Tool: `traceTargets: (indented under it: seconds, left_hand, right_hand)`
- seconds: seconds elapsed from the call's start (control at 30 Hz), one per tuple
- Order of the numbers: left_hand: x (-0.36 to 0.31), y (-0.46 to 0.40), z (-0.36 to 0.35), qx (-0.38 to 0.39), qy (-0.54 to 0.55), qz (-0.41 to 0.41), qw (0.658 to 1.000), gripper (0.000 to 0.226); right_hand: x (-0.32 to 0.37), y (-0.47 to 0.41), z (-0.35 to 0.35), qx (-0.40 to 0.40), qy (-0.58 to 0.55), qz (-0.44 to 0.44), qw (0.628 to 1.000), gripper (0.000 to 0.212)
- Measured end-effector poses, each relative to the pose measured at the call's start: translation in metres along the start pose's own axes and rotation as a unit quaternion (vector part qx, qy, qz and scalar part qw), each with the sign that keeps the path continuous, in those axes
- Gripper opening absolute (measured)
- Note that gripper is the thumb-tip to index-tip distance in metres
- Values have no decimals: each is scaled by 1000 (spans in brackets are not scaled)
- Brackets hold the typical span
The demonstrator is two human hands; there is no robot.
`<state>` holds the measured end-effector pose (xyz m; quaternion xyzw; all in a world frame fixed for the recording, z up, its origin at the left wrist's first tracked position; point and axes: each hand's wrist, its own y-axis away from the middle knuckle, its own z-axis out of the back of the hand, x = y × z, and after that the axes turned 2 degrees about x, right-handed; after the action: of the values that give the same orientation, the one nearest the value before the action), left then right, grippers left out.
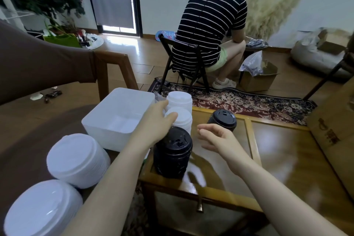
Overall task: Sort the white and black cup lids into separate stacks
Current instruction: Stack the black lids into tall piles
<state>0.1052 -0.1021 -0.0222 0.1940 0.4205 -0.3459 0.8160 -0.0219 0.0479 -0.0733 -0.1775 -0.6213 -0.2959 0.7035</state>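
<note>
A tall stack of black lids point(172, 153) stands at the near left corner of the glass-topped table point(277, 151). A shorter black stack point(222, 119) sits farther back. Two white lid stacks stand behind the tall black one, the nearer point(182, 120) and the farther point(179, 100). My left hand point(155, 122) reaches over the tall black stack, with its thumb and fingers against the nearer white stack. My right hand point(216, 138) hovers empty to the right of the black stack, fingers loosely spread.
A white plastic bin point(115, 115) sits left of the stacks. Two wide white lid stacks point(76, 159) point(42, 209) stand at the near left. A person in a striped top point(208, 25) sits on a folding chair beyond the rug. A cardboard box point(333, 130) borders the table's right.
</note>
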Motion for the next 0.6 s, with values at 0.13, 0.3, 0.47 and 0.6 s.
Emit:
traceTargets:
  seconds: [0.13, 0.3, 0.47, 0.6]
  left_hand:
    - [16, 40, -8, -33, 42, 7, 999, 56]
    - [40, 68, -31, -36, 98, 24, 994, 57]
    - [52, 68, -48, -19, 148, 94, 984, 102]
    - [62, 59, -58, -12, 160, 111, 981, 124]
  right_hand:
    - [4, 18, -11, 43, 22, -55, 997, 34]
    - [4, 27, -23, 75, 14, -139, 987, 61]
    - [6, 33, -32, 89, 9, -161, 983, 71]
    - [9, 35, -35, 100, -17, -175, 979, 66]
